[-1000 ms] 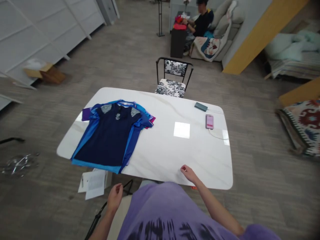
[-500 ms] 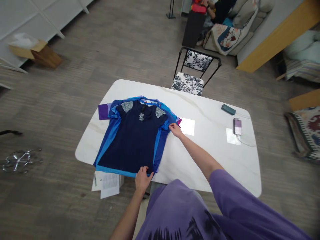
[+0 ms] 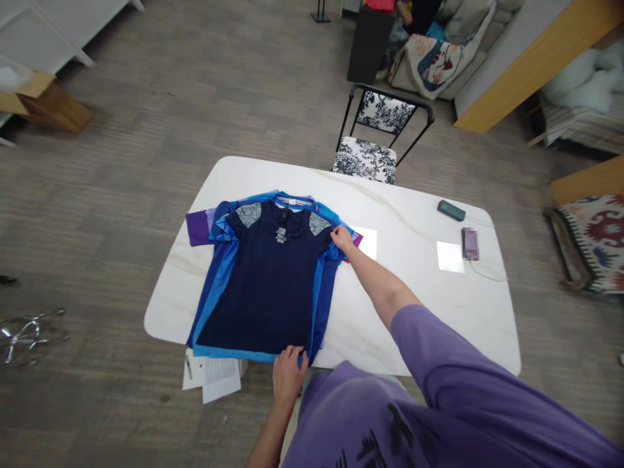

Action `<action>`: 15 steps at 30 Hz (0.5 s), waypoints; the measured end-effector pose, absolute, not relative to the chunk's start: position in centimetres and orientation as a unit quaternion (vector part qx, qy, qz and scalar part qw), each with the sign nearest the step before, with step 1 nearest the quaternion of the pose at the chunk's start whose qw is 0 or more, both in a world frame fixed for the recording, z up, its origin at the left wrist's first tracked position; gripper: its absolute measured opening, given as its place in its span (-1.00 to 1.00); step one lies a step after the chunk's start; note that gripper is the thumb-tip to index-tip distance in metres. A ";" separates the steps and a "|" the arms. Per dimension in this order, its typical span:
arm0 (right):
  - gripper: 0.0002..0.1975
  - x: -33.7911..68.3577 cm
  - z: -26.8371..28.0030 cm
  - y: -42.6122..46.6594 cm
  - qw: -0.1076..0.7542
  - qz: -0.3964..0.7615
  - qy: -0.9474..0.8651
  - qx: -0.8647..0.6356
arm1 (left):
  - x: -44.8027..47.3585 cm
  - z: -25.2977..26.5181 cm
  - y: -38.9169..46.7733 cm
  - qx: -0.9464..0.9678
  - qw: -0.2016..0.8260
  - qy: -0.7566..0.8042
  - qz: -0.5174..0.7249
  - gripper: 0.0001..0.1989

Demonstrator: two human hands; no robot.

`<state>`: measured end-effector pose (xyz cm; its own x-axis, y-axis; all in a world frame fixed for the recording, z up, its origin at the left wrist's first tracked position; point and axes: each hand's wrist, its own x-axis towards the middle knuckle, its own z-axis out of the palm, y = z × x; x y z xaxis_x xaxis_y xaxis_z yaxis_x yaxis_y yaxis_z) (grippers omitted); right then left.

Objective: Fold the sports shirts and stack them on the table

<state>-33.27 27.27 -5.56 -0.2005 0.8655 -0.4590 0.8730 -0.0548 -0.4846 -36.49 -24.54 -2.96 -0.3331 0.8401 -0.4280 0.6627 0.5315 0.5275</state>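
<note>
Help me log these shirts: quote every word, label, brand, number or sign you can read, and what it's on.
None can be read.
Navy shirt: pale print below the neck, too blurred; dark neck label, too small.
Blue shirt: pale collar label, too small.
Paper: lines of print, too small.
Phone: pixelated.
Purple top: black marks, cut off; can't tell if lettering.

navy t-shirt (image 3: 263,286) laid atop blue shirts (image 3: 217,279) on white table (image 3: 414,312). its sleeve pinched by right hand (image 3: 342,239), hem corner touched by left hand (image 3: 288,376). 1 phone (image 3: 470,244) placed near table's right edge.
</note>
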 end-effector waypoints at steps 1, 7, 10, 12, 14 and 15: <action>-0.77 -33.2 -5.5 27.4 0.007 -0.359 0.685 0.634 | -36.5 -2.7 -24.5 0.469 0.347 0.801 0.134 -0.67; -0.89 -32.7 -5.3 28.2 -0.020 -0.385 0.664 0.641 | -35.5 -1.1 -22.8 0.439 0.373 0.806 0.133 -0.71; -0.91 -31.3 -5.2 28.6 -0.073 -0.401 0.658 0.633 | -34.4 0.4 -21.5 0.447 0.379 0.801 0.124 -0.71; -0.86 -29.5 -4.8 29.1 -0.107 -0.418 0.655 0.620 | -33.1 1.4 -20.7 0.454 0.375 0.800 0.118 -0.73; -0.81 -27.0 -4.3 29.6 -0.136 -0.435 0.653 0.605 | -31.1 2.4 -19.9 0.464 0.367 0.799 0.108 -0.74; -0.79 -25.4 -4.0 30.0 -0.149 -0.442 0.653 0.597 | -29.9 2.8 -19.6 0.473 0.367 0.795 0.100 -0.74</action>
